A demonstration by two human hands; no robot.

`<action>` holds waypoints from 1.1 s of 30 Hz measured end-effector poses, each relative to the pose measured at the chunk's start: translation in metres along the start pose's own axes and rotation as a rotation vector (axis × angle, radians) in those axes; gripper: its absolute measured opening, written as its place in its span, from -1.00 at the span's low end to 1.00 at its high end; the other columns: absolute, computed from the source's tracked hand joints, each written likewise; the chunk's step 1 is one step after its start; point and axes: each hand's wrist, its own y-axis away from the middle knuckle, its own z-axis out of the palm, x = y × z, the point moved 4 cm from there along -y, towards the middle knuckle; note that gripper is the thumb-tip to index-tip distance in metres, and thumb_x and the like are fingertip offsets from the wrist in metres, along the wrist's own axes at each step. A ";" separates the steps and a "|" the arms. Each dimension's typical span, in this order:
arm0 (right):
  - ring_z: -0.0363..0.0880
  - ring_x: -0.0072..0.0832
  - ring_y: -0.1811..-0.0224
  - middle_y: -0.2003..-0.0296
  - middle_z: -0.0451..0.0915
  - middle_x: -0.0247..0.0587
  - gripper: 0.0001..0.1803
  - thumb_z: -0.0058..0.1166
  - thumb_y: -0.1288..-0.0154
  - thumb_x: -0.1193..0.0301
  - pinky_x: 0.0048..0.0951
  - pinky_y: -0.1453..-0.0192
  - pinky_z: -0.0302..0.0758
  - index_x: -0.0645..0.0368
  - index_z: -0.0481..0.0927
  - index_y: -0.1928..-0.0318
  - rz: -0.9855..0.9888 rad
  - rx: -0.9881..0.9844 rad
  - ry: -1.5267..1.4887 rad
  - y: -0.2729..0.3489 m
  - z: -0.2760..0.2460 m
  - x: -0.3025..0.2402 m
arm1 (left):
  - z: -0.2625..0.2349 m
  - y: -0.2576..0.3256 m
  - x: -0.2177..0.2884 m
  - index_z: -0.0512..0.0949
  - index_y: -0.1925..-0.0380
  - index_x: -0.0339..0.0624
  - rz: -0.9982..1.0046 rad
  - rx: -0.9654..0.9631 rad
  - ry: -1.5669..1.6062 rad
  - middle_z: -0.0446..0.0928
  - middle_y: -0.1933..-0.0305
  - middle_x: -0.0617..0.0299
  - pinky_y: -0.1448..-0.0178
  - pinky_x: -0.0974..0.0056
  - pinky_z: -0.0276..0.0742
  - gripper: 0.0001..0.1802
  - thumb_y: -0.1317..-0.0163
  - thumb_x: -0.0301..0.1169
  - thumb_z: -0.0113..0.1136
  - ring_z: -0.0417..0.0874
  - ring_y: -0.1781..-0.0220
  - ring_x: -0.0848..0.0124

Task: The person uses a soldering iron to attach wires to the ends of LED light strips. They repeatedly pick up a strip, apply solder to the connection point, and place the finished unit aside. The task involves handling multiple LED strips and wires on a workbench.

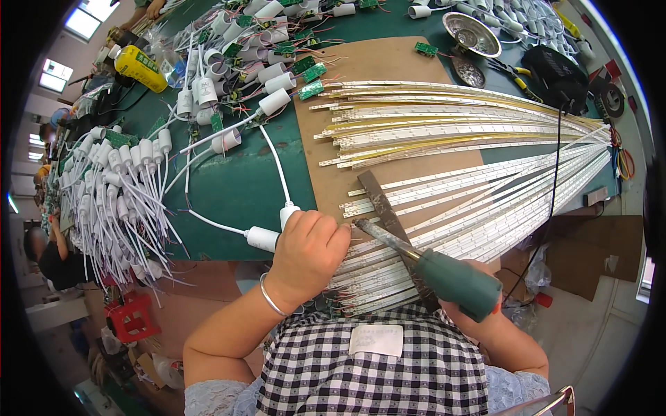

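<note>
My left hand (310, 253) is closed, its fingertips by the near ends of the LED strips (444, 184). A white corded lamp cap (262, 239) runs into its grip from the left. Another white corded cap (288, 211) reaches the same hand from above; the fingers hide their ends. My right hand (458, 317) is wrapped round the green handle of a soldering iron (454, 281). The iron's tip points left, close to my left fingertips and the strip ends. Beneath its shaft, a dark flat metal bar (388, 218) lies across the lower strips.
White corded caps (125, 173) heap at the left. More caps with green circuit boards (311, 89) lie behind. A brown board (374, 59) rests on the green table. Farther right are a metal bowl (472, 35), pliers (517, 78) and a hanging black cable (557, 159).
</note>
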 end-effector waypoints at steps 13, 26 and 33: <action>0.68 -0.34 0.15 0.18 0.65 -0.12 -0.42 0.38 -0.03 0.46 -0.38 0.02 0.57 0.35 0.45 -0.07 0.089 -0.017 -0.096 0.009 0.003 0.007 | -0.001 -0.001 0.000 0.59 0.40 -0.22 0.007 0.014 0.001 0.37 0.48 0.22 0.27 0.16 0.32 -0.83 0.07 -0.53 0.31 0.43 0.38 0.23; 0.68 -0.31 0.18 0.19 0.66 -0.13 -0.48 0.39 -0.04 0.41 -0.40 0.05 0.59 0.31 0.52 -0.02 0.017 -0.007 0.065 0.004 0.002 0.001 | 0.000 0.001 -0.001 0.61 0.37 -0.22 0.008 0.001 0.003 0.38 0.48 0.22 0.25 0.16 0.33 -0.81 0.07 -0.53 0.30 0.43 0.37 0.23; 0.65 -0.23 0.12 0.16 0.67 -0.15 -0.64 0.35 -0.01 0.46 -0.32 0.01 0.57 0.20 0.64 0.10 0.084 0.028 0.045 0.007 -0.001 0.004 | 0.000 0.000 0.000 0.60 0.38 -0.22 0.002 -0.005 0.004 0.37 0.48 0.22 0.25 0.16 0.33 -0.82 0.07 -0.53 0.30 0.43 0.37 0.24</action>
